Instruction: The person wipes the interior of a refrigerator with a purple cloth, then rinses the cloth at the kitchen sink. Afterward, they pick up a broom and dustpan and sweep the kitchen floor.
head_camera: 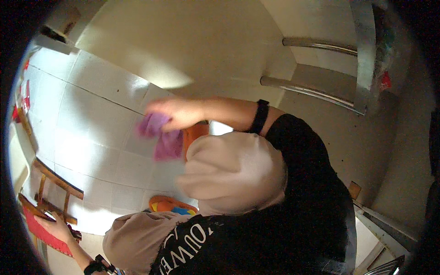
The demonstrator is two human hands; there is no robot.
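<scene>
My right hand (pixel 182 111) is shut on a crumpled purple cloth (pixel 169 144), which hangs above the pale tiled floor (pixel 99 137). Hand and cloth are slightly blurred. At the lower left, my left hand (pixel 56 227) grips the edge of a wooden chair or stool (pixel 59 179) beside a red panel (pixel 48 234); its fingertips are partly hidden. Below the cloth, an orange slipper (pixel 195 135) is partly covered by my bent knee (pixel 237 168). The other orange slipper (pixel 168 203), with blue and yellow patches, rests on the tiles.
A plain wall (pixel 192 44) runs along the far side of the tiles. Metal rails (pixel 309 90) join an upright post (pixel 366 58) at the upper right. Something white and curved (pixel 19 158) stands at the left rim. A metal-edged frame (pixel 381 230) is at the lower right.
</scene>
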